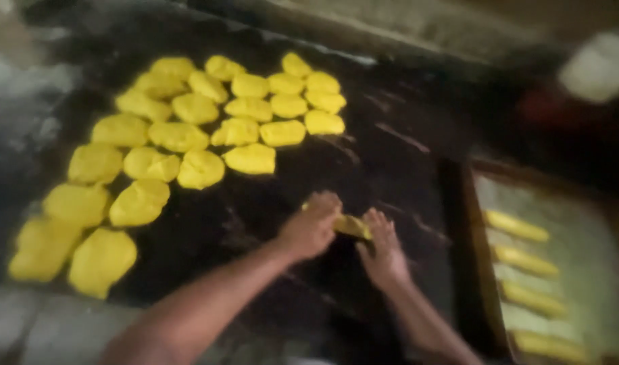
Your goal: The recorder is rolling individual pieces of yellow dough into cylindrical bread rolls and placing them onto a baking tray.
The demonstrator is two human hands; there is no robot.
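Under my two hands — left hand (311, 228) curled over one end, right hand (382, 251) pressed flat beside the other — a yellow dough piece (352, 226) lies on the dark table (269, 216), pinned between them, I judge, so it takes shape. Dough lumps (188, 135) wait in rows up left; rolled sticks (519, 260) line the tray (580, 270) at my right.

Single head-worn view, looking steeply down onto a dark worktable (390, 155).

The camera sits above the near edge, tilted and blurred. Both forearms enter from the near side. Yellow dough pieces (188, 135) lie far left; a tray (482, 203) sits at the right.
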